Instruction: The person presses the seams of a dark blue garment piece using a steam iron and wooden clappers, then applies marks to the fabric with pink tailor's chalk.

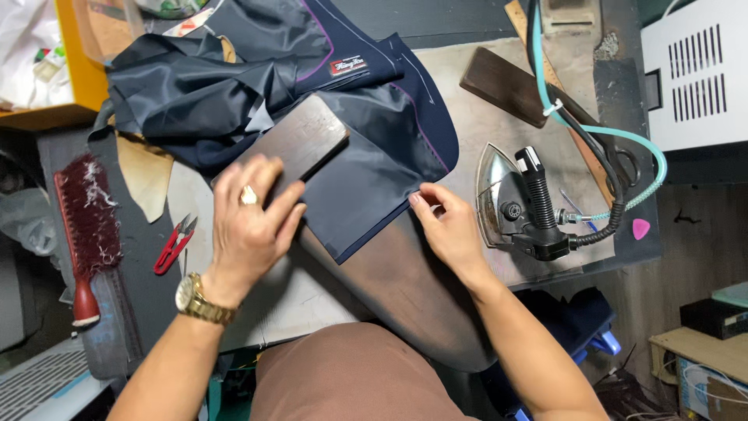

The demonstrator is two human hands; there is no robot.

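From my remote seat I logged the left hand (251,222) lying flat on the near end of the wooden block (292,148), fingers spread and pressing down, not curled round it. The block sat on the navy cloth (366,156), its long axis running from lower left up to upper right, away from the wrist, so the fingers pointed along it. The right hand (448,230) was at the cloth's right edge, fingertips pinched on or just at the hem (thumb side hidden, so I couldn't tell if it truly gripped). The block lay left of that hand, near but apart; the left hand was clearly the nearer one, already touching. The iron (518,206) stood just right of the right hand, on the board (467,117), not touching it. Red snips (174,244) and a brush (87,234) lay well left of the left hand. A second dark block (506,86) sat further back, beyond the iron.
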